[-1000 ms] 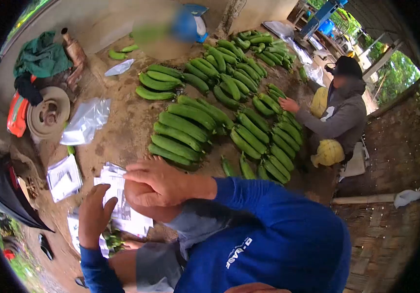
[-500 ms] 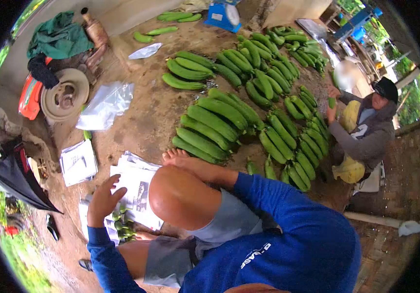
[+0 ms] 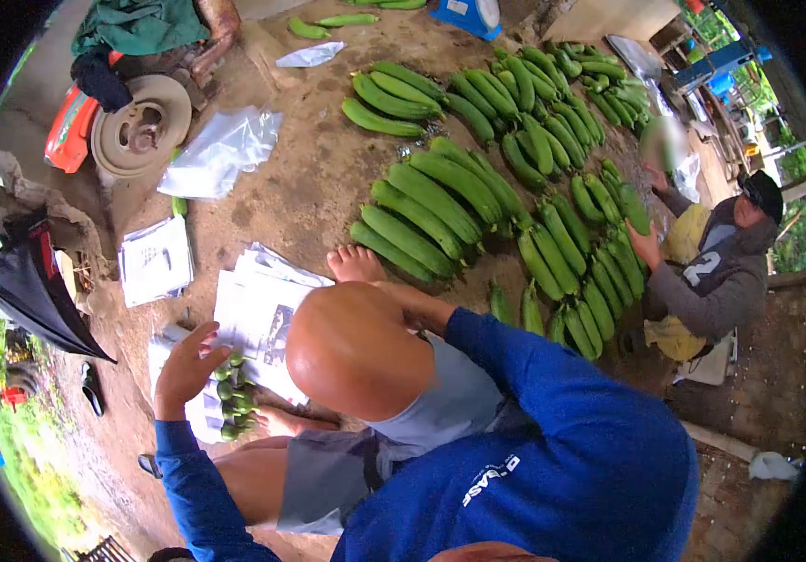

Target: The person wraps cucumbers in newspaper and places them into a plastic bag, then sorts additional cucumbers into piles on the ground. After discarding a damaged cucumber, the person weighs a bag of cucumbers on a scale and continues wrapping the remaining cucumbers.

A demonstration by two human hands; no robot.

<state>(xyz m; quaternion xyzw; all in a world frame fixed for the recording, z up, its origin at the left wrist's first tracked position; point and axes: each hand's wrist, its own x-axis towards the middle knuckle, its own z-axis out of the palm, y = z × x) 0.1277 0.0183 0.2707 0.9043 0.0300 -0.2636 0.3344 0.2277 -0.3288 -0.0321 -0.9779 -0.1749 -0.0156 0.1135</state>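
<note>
My left hand (image 3: 189, 363), its fingers spread and holding nothing, is above a paper sheet beside a row of small green vegetables (image 3: 231, 398). A stack of printed papers (image 3: 255, 314) lies between that hand and my bent knee. The forearm of my right arm reaches behind the knee, and my right hand is hidden there. Beyond my bare foot, long green gourds (image 3: 422, 201) lie in rows on the ground. Another person (image 3: 712, 262) at the right has a hand on one gourd (image 3: 633, 208).
Another paper pile (image 3: 156, 260) and a clear plastic bag (image 3: 220, 155) lie at the left. A folded black umbrella (image 3: 33, 281) leans near a round beige wheel-like object (image 3: 141, 126). A blue scale (image 3: 469, 14) stands at the top.
The view has shifted, so the ground items appear higher and further right. The other person's hand is now on a long gourd at the rows' edge. My left hand remains spread.
</note>
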